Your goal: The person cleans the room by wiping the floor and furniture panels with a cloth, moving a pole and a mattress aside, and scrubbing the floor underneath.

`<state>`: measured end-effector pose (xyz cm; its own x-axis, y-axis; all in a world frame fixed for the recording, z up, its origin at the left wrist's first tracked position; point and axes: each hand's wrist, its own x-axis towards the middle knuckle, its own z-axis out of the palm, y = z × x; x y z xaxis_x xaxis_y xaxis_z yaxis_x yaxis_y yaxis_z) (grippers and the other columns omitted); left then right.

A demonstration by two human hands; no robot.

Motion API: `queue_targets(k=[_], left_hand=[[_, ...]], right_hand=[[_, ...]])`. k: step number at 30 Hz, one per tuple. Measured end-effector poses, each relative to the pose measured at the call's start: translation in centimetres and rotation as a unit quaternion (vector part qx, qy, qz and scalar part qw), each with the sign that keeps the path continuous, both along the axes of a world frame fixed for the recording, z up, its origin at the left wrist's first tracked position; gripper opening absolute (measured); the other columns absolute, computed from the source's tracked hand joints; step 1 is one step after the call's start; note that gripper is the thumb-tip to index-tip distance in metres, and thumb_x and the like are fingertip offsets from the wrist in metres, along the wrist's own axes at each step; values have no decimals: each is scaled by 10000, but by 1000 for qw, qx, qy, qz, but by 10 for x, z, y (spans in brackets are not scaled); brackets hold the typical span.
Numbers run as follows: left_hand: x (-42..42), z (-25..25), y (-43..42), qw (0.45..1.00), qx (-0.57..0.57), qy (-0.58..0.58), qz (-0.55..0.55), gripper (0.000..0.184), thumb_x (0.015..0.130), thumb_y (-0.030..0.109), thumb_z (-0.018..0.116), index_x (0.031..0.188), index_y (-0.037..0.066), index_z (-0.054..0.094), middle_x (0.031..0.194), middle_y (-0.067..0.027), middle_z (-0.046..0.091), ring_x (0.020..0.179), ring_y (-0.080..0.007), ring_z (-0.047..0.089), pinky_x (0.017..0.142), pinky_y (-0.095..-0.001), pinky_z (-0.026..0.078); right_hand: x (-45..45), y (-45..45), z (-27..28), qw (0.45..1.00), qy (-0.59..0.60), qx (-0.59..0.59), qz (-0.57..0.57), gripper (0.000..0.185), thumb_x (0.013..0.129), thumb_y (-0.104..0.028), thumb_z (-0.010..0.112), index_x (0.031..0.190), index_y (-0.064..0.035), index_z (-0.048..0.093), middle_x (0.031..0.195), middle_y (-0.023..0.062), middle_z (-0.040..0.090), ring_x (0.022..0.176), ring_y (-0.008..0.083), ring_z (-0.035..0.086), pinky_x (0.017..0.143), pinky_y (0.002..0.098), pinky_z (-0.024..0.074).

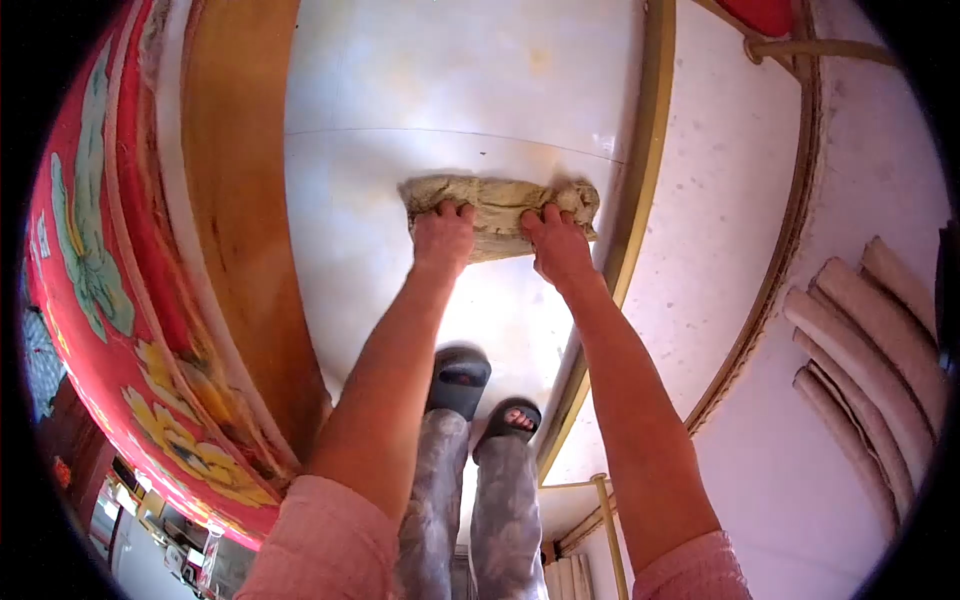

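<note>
A crumpled tan cloth (pixel 497 200) lies spread sideways on the pale, shiny floor (pixel 460 80). My left hand (pixel 444 238) grips the left part of its near edge, fingers curled into the fabric. Toward the cloth's right end, my right hand (pixel 558 245) is closed on it in the same way, with a bunched fold beyond the fingers. Both arms stretch forward and down. Below the hands, my feet stand on the floor in dark slippers (pixel 461 380).
On the left runs a wooden bed side (pixel 235 200) beneath a red flowered cover (pixel 90 270). A yellowish wooden rail (pixel 640 170) borders the floor on the right, with a white speckled panel (pixel 725 190) beyond it. Rolled beige pieces (pixel 870 360) are at far right.
</note>
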<state>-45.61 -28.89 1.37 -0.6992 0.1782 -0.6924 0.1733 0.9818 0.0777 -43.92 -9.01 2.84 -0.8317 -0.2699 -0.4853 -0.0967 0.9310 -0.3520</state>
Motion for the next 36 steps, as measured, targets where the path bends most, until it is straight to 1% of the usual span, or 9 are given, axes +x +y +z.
queue_targets(k=[3, 9, 13, 16, 21, 22, 26, 29, 36], left_hand=[[-12, 19, -2, 991, 74, 33, 108, 341, 856, 93, 587, 1193, 120, 549, 1123, -162, 562, 997, -363, 606, 807, -446, 524], [-59, 13, 43, 952, 146, 269, -12, 501, 863, 246, 639, 1345, 245, 503, 1348, -106, 446, 1189, -365, 435, 906, -488, 471], [-85, 30, 63, 982, 105, 155, 25, 497, 867, 268, 626, 1349, 277, 505, 1390, -86, 418, 1235, -374, 393, 974, -512, 426], [-89, 29, 49, 978, 143, 149, 40, 429, 882, 210, 591, 1304, 274, 549, 1378, -69, 428, 1246, -384, 392, 983, -520, 425], [4, 19, 24, 989, 101, 97, -38, 445, 848, 206, 651, 1285, 237, 570, 1317, -134, 460, 1174, -434, 432, 987, -514, 442], [33, 20, 23, 992, 99, 78, -24, 459, 834, 186, 657, 1282, 238, 572, 1321, -133, 459, 1177, -434, 432, 985, -515, 444], [98, 36, 14, 997, 79, -16, -2, 482, 824, 62, 614, 1282, 205, 568, 1325, -138, 452, 1186, -433, 436, 971, -522, 457], [97, 30, 15, 995, 66, 54, -47, 392, 868, 133, 566, 1231, 279, 590, 1214, -65, 485, 1149, -359, 466, 881, -504, 481], [85, 39, 23, 998, 56, -23, -14, 499, 800, 21, 595, 1266, 200, 565, 1274, -132, 436, 1158, -380, 445, 939, -478, 466]], right_hand=[[-14, 8, 9, 999, 20, 25, 23, 602, 737, -4, 646, 1298, -187, 522, 1177, 149, 506, 1089, 348, 545, 851, 441, 527], [-102, 55, -4, 958, 242, 149, 34, 615, 838, -19, 560, 1400, -235, 435, 1372, 140, 436, 1185, 384, 507, 1007, 425, 458], [-107, 64, -8, 977, 206, 49, 9, 680, 797, -7, 606, 1407, -242, 422, 1397, 135, 418, 1179, 399, 510, 980, 459, 479], [-91, 43, 6, 984, 130, 123, -26, 558, 812, -51, 621, 1331, -174, 457, 1324, 160, 443, 1137, 397, 527, 923, 460, 504], [18, 28, 3, 993, 10, 117, -34, 549, 808, -42, 625, 1322, -127, 453, 1341, 212, 418, 1151, 397, 542, 847, 442, 573], [39, 18, 13, 989, -97, 81, -80, 580, 799, -33, 622, 1342, -127, 443, 1335, 223, 419, 1100, 414, 578, 847, 464, 567], [115, 0, 8, 995, -60, 34, -78, 559, 827, -34, 584, 1355, -133, 431, 1289, 222, 452, 1027, 425, 611, 823, 497, 558], [104, 1, 8, 990, -87, 31, -108, 510, 793, 1, 615, 1244, -139, 423, 1215, 238, 463, 921, 447, 629, 717, 508, 559], [103, -7, 10, 985, -104, 53, -124, 569, 783, -8, 655, 1274, -152, 407, 1238, 187, 457, 1005, 424, 613, 803, 506, 556]])
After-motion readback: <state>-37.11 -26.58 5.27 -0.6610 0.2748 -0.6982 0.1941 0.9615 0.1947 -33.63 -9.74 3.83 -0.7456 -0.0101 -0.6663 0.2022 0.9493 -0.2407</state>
